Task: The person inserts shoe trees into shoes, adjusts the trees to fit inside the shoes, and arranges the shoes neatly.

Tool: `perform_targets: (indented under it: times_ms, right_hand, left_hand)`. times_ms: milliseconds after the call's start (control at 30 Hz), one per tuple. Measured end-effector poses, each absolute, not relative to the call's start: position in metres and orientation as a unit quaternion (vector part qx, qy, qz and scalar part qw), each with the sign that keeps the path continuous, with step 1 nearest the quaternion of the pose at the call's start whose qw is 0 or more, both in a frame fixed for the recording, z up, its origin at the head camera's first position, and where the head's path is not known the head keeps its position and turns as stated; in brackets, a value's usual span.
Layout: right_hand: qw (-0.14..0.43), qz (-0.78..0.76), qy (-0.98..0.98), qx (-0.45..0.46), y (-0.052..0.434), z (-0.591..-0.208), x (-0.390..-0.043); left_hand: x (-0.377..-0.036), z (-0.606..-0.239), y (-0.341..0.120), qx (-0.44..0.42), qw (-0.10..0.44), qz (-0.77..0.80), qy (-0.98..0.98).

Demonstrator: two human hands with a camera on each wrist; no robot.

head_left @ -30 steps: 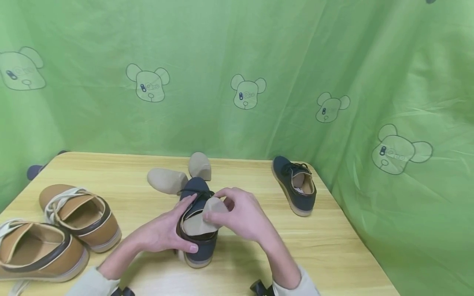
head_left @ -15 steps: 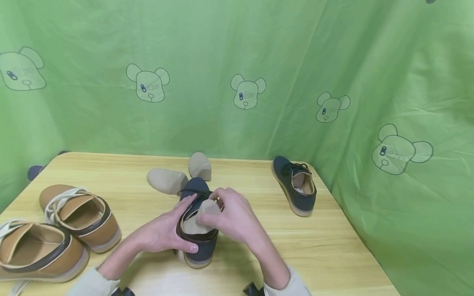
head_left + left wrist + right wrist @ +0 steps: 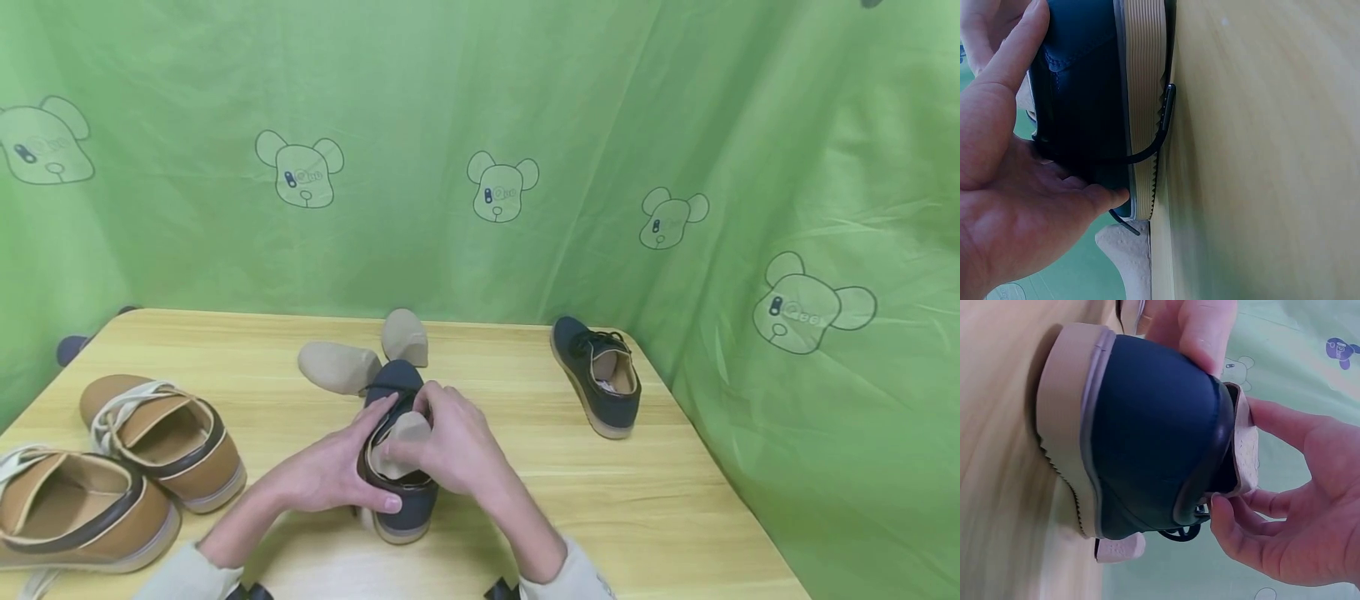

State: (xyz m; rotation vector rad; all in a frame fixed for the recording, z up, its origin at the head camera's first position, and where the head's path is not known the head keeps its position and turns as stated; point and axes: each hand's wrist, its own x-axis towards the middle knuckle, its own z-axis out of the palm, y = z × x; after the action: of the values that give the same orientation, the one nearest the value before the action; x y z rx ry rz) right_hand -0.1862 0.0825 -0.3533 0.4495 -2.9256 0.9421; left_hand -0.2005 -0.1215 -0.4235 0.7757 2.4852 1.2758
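Right hand: the right hand point(image 3: 457, 446) pinches a beige insole point(image 3: 401, 442) between thumb and curled fingers, feeding it into the shoe's opening.
Left hand: the left hand point(image 3: 330, 475) is curled round the side and heel of the navy shoe point(image 3: 401, 500), thumb on the heel, bracing it on its sole.
Insole: roughly its front part appears to be inside; the heel end stands up, bent, above the collar.
Progress: by my judgement partly done; the heel end is not yet seated flat.
Other insoles: two more beige insoles point(image 3: 339, 365) lie loose just behind the shoe, one touching its toe.
Matching shoe: a second navy shoe point(image 3: 597, 375) sits well apart to the right, near the back edge.
Tan shoes: a tan pair point(image 3: 161, 437) stands at the left, close to that edge.
Room: bare wooden table point(image 3: 675, 517) lies right of the hands; the near edge is close below the wrists.
Backdrop: a green curtain point(image 3: 480, 125) closes in behind and on both sides.
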Motion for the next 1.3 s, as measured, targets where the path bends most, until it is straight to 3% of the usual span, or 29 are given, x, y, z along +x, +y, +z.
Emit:
perform_targets:
  times_ms: [400,667,1000,1300]
  right_hand:
    - [0.000,0.305,-0.940,0.151,0.084,-0.357,-0.188]
    - [-0.043,0.336,-0.927,0.161,0.094,-0.348,-0.192]
    - [-0.044,0.333,-0.923,0.188,0.103,-0.343,-0.198]
    - [-0.076,0.333,-0.926,0.164,0.107,-0.345,-0.203]
  left_hand:
    - [-0.200,-0.424,-0.121,0.267,0.122,0.442,0.847]
    - [-0.201,-0.424,-0.122,0.268,0.126,0.447,0.844]
    - [-0.201,-0.423,-0.122,0.282,0.116,0.445,0.842]
    - [-0.201,-0.424,-0.122,0.277,0.117,0.443,0.845]
